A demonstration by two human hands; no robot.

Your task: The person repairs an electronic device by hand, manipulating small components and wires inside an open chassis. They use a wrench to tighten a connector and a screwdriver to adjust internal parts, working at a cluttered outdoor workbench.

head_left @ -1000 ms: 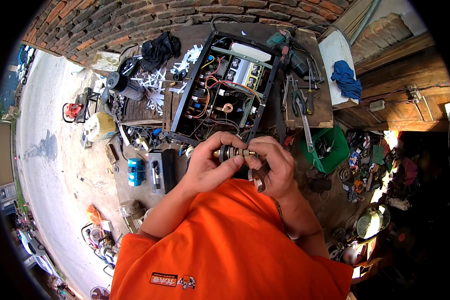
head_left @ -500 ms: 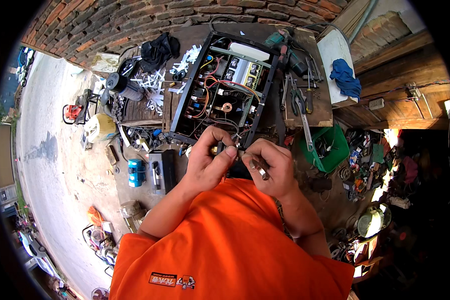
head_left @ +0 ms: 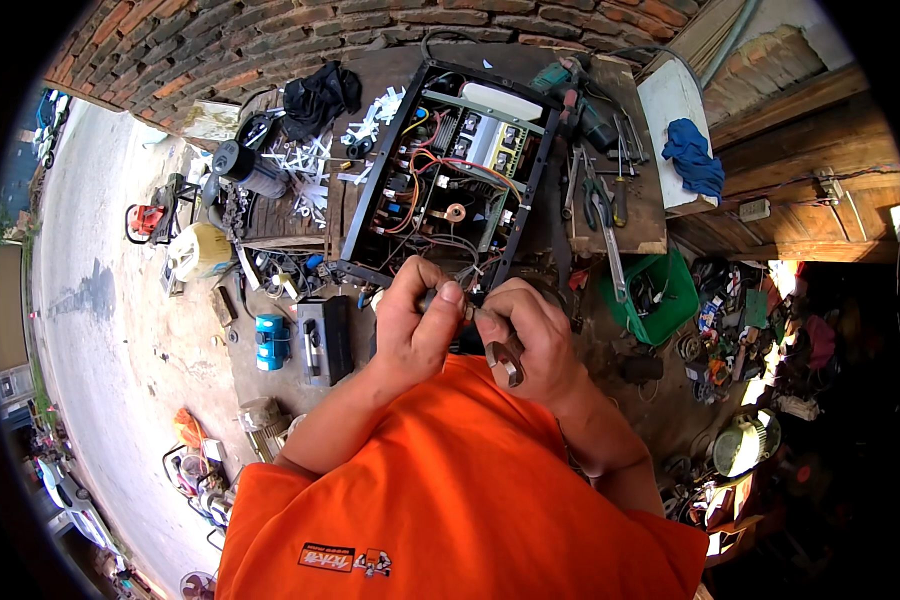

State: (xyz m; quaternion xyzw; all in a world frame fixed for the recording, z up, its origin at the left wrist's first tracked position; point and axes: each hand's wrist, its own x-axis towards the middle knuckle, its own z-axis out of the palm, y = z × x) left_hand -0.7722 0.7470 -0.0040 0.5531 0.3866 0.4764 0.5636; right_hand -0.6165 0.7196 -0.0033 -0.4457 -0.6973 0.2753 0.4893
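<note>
Above my orange shirt both hands meet at the near side of an opened electrical machine point(head_left: 552, 160). My left hand point(head_left: 410, 325) is closed, thumb against forefinger, around a small metal fitting point(head_left: 468, 312) that is mostly hidden by the fingers. In my right hand point(head_left: 538, 340) an open-end wrench point(head_left: 506, 364) is gripped, one forked end sticking out below the fingers toward my chest. Its other end is near the fitting, but the fingers hide whether they touch. Coloured wires, a copper coil point(head_left: 455, 213) and circuit parts fill the black-framed machine.
Pliers point(head_left: 598, 203), a screwdriver point(head_left: 620, 200) and a power drill point(head_left: 592, 125) lie right of the machine. White strips point(head_left: 312, 175) litter the bench's left. Below stand a green bin point(head_left: 660, 310), a dark box point(head_left: 325, 342) and a blue motor point(head_left: 271, 343). A brick wall point(head_left: 370, 35) closes off the back.
My right hand has turned slightly, and the wrench's exposed end has swung down and left. My left hand has shifted a little, its thumb now more upright. The machine stays in place.
</note>
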